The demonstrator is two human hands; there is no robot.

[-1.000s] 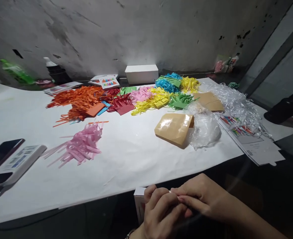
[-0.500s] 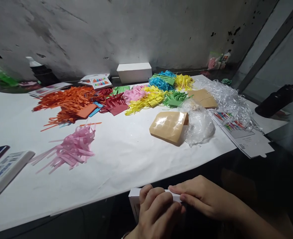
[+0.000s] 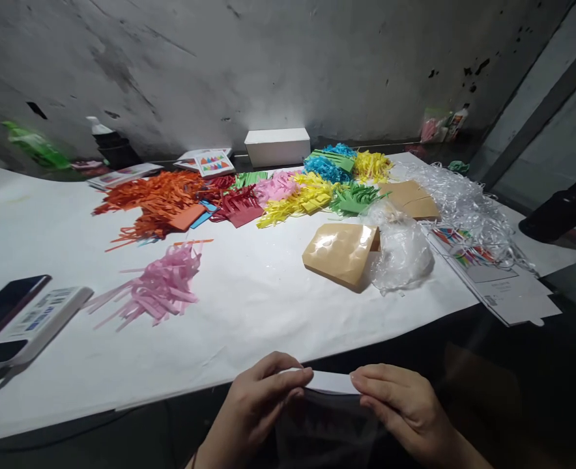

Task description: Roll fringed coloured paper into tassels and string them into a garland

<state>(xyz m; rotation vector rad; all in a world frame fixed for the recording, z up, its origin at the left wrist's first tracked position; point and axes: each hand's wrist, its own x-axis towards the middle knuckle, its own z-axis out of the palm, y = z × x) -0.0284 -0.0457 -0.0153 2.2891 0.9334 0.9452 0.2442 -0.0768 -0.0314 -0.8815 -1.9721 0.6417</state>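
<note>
A white box (image 3: 333, 382) is held edge-up below the table's near edge, its front face dark and hard to make out. My left hand (image 3: 261, 400) grips its left end between thumb and fingers. At the right end, my right hand (image 3: 405, 404) pinches the box the same way. Beyond my hands, a brown paper sheet with round clear stickers (image 3: 339, 253) lies beside a crumpled clear plastic bag (image 3: 399, 251). Pink paper tassels (image 3: 163, 286) lie apart on the left.
Orange tassels (image 3: 158, 195), yellow tassels (image 3: 305, 195) and other coloured ones lie across the white-covered table (image 3: 249, 312). White string (image 3: 468, 202) is heaped at the right by a flattened box (image 3: 513, 293). A phone (image 3: 12, 303) and a white device (image 3: 48, 319) sit left.
My left hand has moved left from the box's middle to its left end, uncovering the white top edge. My right hand has shifted slightly right. The view has turned a little left.
</note>
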